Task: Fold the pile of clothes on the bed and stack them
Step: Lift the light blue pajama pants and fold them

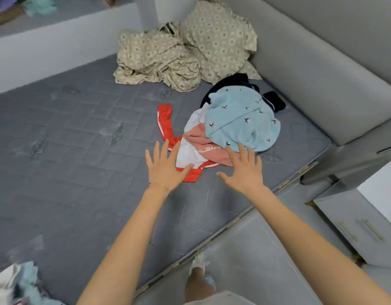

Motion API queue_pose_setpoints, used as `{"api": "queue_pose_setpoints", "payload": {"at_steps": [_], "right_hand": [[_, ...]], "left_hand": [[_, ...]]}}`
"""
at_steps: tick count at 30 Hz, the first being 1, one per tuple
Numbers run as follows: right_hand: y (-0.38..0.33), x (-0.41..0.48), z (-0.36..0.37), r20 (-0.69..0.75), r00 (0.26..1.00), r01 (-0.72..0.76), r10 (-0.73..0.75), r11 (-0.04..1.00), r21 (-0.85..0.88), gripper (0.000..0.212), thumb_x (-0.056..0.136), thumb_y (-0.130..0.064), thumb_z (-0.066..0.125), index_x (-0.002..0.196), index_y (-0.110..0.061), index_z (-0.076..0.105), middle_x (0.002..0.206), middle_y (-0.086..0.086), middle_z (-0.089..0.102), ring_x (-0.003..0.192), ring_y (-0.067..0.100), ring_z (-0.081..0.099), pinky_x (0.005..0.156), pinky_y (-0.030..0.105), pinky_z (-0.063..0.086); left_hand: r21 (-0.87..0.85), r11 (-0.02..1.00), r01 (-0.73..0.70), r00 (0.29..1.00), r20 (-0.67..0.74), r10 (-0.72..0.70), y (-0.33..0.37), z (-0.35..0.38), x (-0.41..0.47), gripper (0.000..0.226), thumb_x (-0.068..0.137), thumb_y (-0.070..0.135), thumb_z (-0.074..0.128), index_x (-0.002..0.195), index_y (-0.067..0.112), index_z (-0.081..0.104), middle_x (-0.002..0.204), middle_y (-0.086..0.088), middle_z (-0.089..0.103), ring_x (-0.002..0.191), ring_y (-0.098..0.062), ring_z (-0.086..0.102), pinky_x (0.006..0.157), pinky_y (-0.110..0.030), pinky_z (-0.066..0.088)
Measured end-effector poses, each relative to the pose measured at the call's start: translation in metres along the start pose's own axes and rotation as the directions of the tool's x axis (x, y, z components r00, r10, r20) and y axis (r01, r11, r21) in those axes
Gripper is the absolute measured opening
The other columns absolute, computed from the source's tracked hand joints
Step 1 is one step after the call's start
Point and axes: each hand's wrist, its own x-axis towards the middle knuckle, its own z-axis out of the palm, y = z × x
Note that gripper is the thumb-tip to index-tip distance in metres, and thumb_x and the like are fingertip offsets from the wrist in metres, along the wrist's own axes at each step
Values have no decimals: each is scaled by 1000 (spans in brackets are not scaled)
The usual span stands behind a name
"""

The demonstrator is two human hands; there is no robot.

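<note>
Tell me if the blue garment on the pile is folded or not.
Not folded. The blue garment lies bunched and rumpled atop the pile, with no straight edges or flat layers.

Dark garment [229,81] mostly buried under light blue garment [240,119], type unclear. Pink garment [212,150] lettering partly covered, can't be read whole. Left hand [162,168] hides part of red garment [164,119]. Cloth heap [16,282] blurred, cut off at bottom-left corner. Cabinet [353,219] cropped by right edge. Teal item [39,5] top left cropped, unidentifiable.
</note>
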Motion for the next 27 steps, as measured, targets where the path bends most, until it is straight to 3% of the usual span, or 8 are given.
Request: {"api": "queue_pose_setpoints", "payload": {"at_steps": [5, 10, 14, 19, 24, 27], "right_hand": [[39, 49, -15, -9, 996, -89, 90, 994, 58, 80, 89, -62, 46, 153, -33, 6, 162, 5, -2, 148, 29, -1, 117, 51, 7], [91, 93, -26, 32, 984, -176, 173, 976, 127, 80, 90, -57, 49, 153, -32, 7, 161, 5, 2, 148, 28, -1, 117, 50, 5], [141, 135, -26, 55, 981, -190, 184, 971, 142, 80, 91, -57, 48, 153, -32, 4, 161, 5, 1, 148, 28, -1, 117, 51, 5], [211, 207, -26, 36, 990, -140, 137, 986, 93, 82, 90, -58, 49, 154, -31, 4, 161, 8, 5, 148, 30, 2, 117, 53, 10], [269, 272, -22, 131, 987, -109, 96, 989, 103, 83, 90, -60, 48, 153, -31, 3, 161, 8, 2, 147, 31, 1, 117, 53, 9], [290, 307, -16, 153, 987, -54, 42, 995, 78, 82, 91, -57, 48, 154, -30, 2, 161, 9, 2, 147, 31, 2, 116, 53, 9]], "left_hand": [[20, 997, -71, 995, 73, 69, 35, 17, 72, 100, 63, 81, 11, 150, 33, 22, 160, -2, 12, 147, -25, -1, 114, -51, -7], [20, 993, -120, 988, 98, 118, 81, 38, 130, 79, 82, 73, 41, 149, 32, 25, 159, -3, 15, 147, -23, 5, 115, -51, -4], [-23, 994, -109, 986, 126, 111, 121, 60, 171, 80, 84, 70, 48, 149, 33, 21, 160, -2, 12, 147, -23, 4, 115, -51, -5], [-28, 997, -65, 988, 137, 68, 171, 98, 233, 95, 66, 81, 16, 149, 35, 20, 160, -4, 11, 147, -25, 3, 114, -51, -7], [-93, 993, 79, 978, 200, -59, 222, 134, 280, 86, 78, 78, 31, 151, 36, 14, 161, -3, 5, 148, -23, -3, 115, -49, -6], [-108, 984, 145, 968, 223, -118, 240, 156, 301, 90, 72, 80, 23, 150, 38, 10, 161, 0, 1, 148, -21, -6, 118, -51, -4]]}}
